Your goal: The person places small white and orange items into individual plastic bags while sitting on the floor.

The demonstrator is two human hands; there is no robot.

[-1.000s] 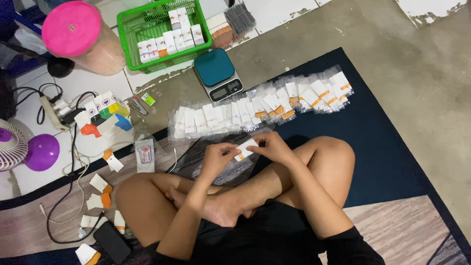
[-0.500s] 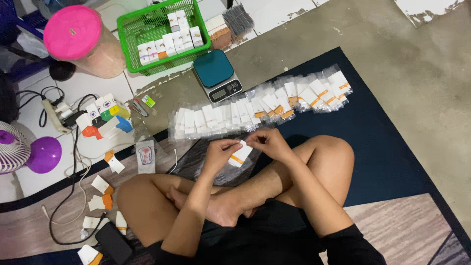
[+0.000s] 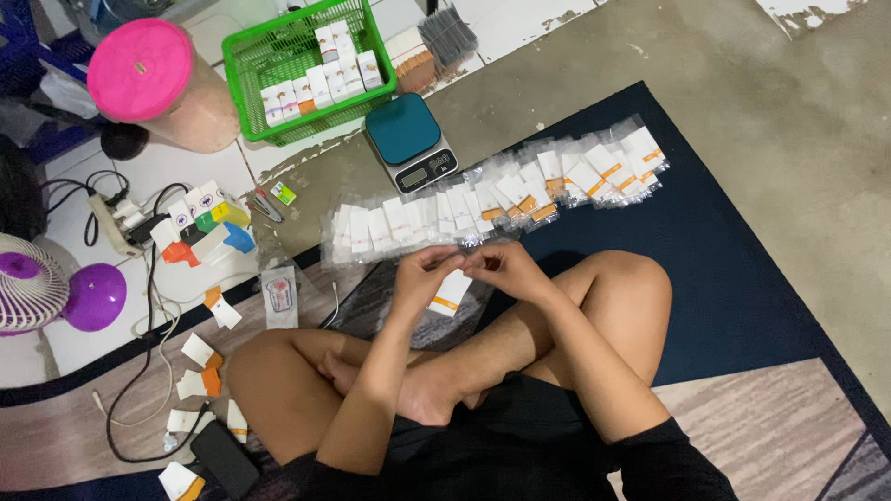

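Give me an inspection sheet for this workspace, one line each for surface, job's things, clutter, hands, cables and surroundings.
Surface: dark blue mat on a grey concrete floor; the person sits cross-legged on it.
Job's things: small white box with an orange band, held between both hands; row of bagged boxes laid out ahead.
Clutter: loose white and orange boxes at the person's left; coloured boxes; black phone.
Hands: left hand and right hand meet over the box, fingers closed on it.
Cables: power strip with plugs; black cord loops over the floor.
Surroundings: teal digital scale, green basket of boxes, pink-lidded jar, purple fan.
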